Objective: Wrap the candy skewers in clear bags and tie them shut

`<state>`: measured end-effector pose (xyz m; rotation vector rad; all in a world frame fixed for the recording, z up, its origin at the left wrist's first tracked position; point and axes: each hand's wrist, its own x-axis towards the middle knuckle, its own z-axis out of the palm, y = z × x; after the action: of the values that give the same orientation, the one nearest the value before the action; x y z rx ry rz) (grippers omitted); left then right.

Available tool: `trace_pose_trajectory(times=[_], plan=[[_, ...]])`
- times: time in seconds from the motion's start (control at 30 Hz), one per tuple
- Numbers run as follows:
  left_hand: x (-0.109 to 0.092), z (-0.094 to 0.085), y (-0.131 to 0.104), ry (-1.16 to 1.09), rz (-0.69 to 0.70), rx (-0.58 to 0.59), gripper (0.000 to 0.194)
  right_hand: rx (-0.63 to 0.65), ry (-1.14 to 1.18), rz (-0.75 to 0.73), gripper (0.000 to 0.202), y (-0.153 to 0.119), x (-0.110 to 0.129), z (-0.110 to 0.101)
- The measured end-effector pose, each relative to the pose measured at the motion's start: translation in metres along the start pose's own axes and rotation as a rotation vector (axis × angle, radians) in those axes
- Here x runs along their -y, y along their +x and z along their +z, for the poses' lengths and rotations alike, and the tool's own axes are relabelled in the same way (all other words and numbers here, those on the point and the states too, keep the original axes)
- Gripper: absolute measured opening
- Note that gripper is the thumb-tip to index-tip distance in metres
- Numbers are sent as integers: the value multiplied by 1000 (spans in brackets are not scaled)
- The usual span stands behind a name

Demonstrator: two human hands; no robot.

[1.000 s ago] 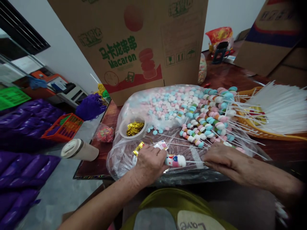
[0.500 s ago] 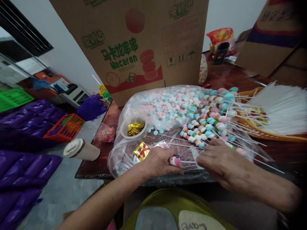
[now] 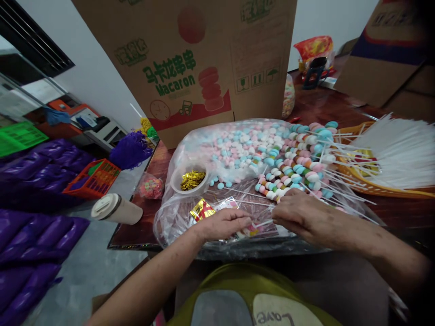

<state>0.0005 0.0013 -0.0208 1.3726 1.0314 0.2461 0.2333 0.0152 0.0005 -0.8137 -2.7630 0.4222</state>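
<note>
My left hand [image 3: 224, 223] is closed, thumb and fingertips pinching the left end of a short stretch of white stick [image 3: 264, 223]. My right hand [image 3: 299, 213] has its curled fingers on the other end of that stick. Just under my left fingertips is a pink and yellow printed piece [image 3: 253, 232], partly hidden. A gold and red wrapper [image 3: 202, 209] lies beyond my left wrist, with a white and pink printed card [image 3: 228, 203] beside it. Several skewers of pastel marshmallows [image 3: 295, 170] are piled just past my right hand.
Loose marshmallows fill a clear plastic bag [image 3: 234, 144] behind. A white bowl [image 3: 176, 183] holds gold twist ties [image 3: 192, 179]. On the right, an orange basket [image 3: 384, 190] carries white sticks [image 3: 401, 154]. A large carton [image 3: 217, 54] stands behind; a cup [image 3: 117, 209] is at the left edge.
The pink and white piece at my left fingertips is now lower and mostly covered. My left fingers have straightened, and my right hand has shifted slightly left and up.
</note>
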Motion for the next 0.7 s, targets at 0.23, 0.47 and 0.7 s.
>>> trace_pose_trajectory(times=[0.23, 0.47, 0.7], plan=[[12, 23, 14, -205, 171, -243, 43, 70, -50, -3, 16, 21, 23, -2], [20, 27, 14, -376, 194, -562, 37, -270, 364, 284, 25, 19, 14, 41], [14, 22, 7, -239, 363, -562, 33, -392, 925, 511, 33, 31, 34, 82]])
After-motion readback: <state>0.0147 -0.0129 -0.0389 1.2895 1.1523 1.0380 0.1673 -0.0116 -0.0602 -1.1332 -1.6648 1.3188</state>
